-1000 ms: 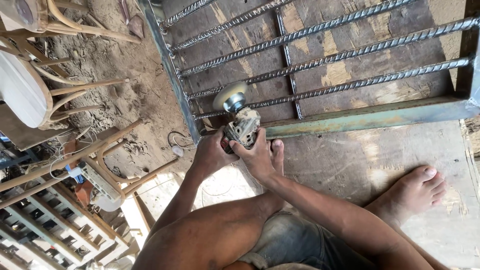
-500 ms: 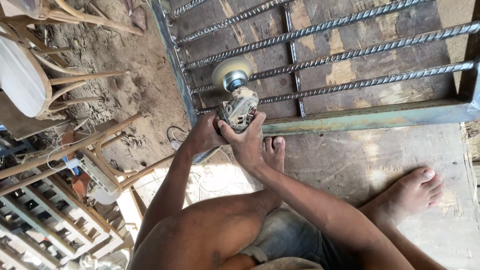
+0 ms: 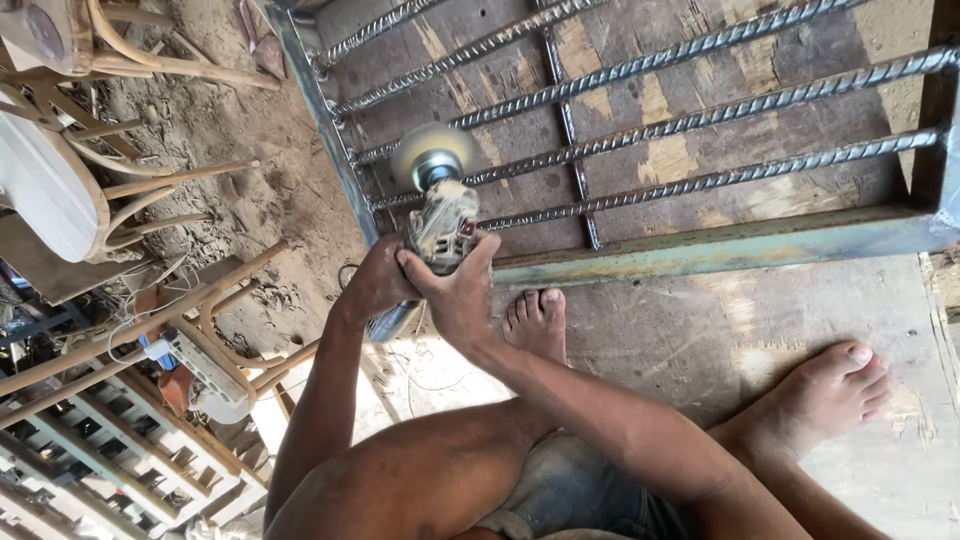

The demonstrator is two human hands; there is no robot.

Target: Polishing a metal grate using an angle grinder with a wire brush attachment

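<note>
Both my hands hold a dusty angle grinder. My left hand grips its rear handle and my right hand wraps the body from the front. The spinning disc is blurred and sits over a ribbed steel bar of a metal frame lying on wooden boards. The frame has several parallel rebar rods welded between angle-iron sides. My bare feet rest on the boards just below the frame's lower edge.
Wooden chairs stand on the sandy ground at the left. A wooden rack and a power strip with cables lie at the lower left. My other foot is at the right.
The grinder and both hands have moved up from the frame's lower edge onto the rebar, and the view has shifted slightly.
</note>
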